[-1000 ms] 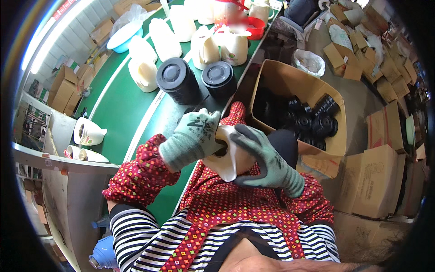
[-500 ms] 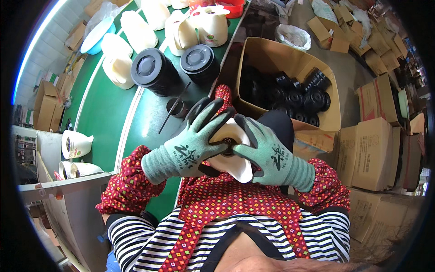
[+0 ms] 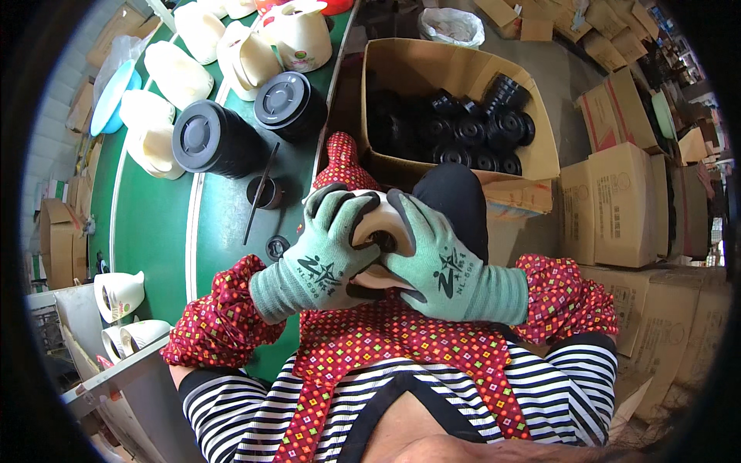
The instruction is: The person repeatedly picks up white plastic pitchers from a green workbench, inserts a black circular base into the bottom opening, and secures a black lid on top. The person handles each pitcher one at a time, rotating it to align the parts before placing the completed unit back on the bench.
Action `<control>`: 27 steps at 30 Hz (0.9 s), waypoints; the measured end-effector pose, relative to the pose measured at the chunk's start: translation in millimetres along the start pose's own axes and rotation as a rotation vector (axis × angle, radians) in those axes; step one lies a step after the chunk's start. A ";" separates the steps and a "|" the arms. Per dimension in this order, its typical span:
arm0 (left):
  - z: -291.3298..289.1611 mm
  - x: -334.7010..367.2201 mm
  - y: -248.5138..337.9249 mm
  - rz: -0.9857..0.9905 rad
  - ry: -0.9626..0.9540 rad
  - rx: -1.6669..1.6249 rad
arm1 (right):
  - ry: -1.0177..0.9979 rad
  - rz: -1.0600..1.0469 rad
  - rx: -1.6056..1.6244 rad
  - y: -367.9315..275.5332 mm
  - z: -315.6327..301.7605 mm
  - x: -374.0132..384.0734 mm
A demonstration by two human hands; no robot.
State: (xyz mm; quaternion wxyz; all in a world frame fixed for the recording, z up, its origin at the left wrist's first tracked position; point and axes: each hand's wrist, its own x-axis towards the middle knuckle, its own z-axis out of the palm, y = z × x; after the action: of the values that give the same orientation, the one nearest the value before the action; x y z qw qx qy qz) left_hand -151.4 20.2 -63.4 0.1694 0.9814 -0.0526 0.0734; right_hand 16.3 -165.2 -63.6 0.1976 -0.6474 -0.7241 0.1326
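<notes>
Between both gloved hands, close to my apron, is a cream-white plastic jug shell (image 3: pixel 388 218). Its round opening is turned up and looks dark inside. My left hand (image 3: pixel 333 248) wraps its left side, with the thumb at the opening's edge. Around the right side closes my right hand (image 3: pixel 434 253), its thumb also at that edge. The shell's underside is hidden. Just left of my left hand a small black ring-shaped part (image 3: pixel 278 247) lies on the green table (image 3: pixel 224 239). Behind it a dark rod (image 3: pixel 261 193) leans across a short black cup (image 3: pixel 266 193).
Stacks of black round lids (image 3: pixel 207 137) stand farther back, near several cream jug shells (image 3: pixel 247 60). A cardboard box (image 3: pixel 540 147) of black parts sits to the right of the table. More shells (image 3: pixel 120 297) rest at the left; closed cartons (image 3: pixel 617 204) are stacked at the right.
The shell has turned in my hands, so its round opening shows more and its flared edge less. The black ring-shaped part has come into sight. The whole view has shifted.
</notes>
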 end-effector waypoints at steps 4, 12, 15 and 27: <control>-1.5 -0.5 -0.6 -0.072 0.143 -0.055 | 0.019 -0.004 0.084 13.5 -10.9 5.1; 6.8 -14.0 9.9 -0.210 0.651 -0.138 | 0.416 0.501 1.568 94.3 70.3 -22.4; 23.5 -14.8 18.6 -0.276 0.750 -0.170 | 0.294 0.468 1.759 97.6 100.7 -18.4; 84.0 -97.9 -71.3 -0.921 0.281 0.131 | 0.486 0.353 0.182 116.5 6.2 29.6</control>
State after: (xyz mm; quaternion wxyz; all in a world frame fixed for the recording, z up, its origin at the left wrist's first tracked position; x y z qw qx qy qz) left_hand -228.0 66.2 -180.7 0.1276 0.8919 0.4152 0.1258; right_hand 114.1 -120.8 -117.9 0.3961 -0.7553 -0.5173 0.0706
